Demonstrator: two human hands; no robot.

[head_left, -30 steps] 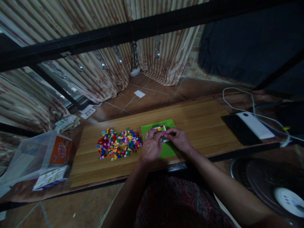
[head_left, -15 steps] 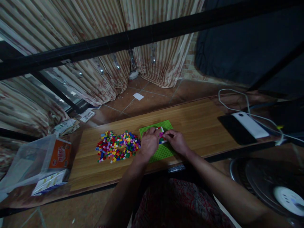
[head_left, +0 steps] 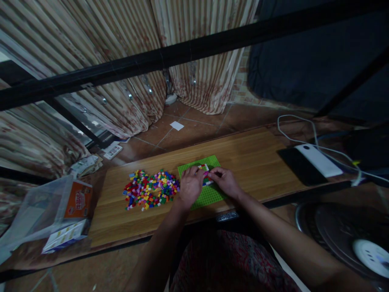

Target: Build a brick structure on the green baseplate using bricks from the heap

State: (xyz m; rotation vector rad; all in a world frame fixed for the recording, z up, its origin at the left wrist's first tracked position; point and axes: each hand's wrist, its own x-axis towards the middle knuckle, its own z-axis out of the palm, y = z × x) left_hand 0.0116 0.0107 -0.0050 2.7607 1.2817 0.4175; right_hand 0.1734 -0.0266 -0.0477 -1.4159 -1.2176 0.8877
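Note:
A green studded baseplate (head_left: 214, 195) lies on the wooden board, partly under my hands. On it is a low build of small toy bricks (head_left: 204, 167), with white and red showing; my fingers hide much of it. My left hand (head_left: 191, 185) rests over the plate's left side, thumb and fingertips pinched at a small pink brick (head_left: 206, 174). From the right, my right hand (head_left: 225, 181) reaches in, its fingers closed at the same pink brick. Left of the plate, close to my left hand, spreads a pile of loose coloured bricks (head_left: 154, 188).
The wooden board (head_left: 249, 154) spans the low table. At its left stand a clear plastic bin (head_left: 45, 202) and a white-blue box (head_left: 65, 236). To the right lie a black slab (head_left: 300, 167), a white device (head_left: 319, 160) and a looping cable. A dark bar (head_left: 182, 54) crosses behind.
Both hands stay over the build on the plate, with only slight finger movement around the pink brick. The whole view has shifted slightly.

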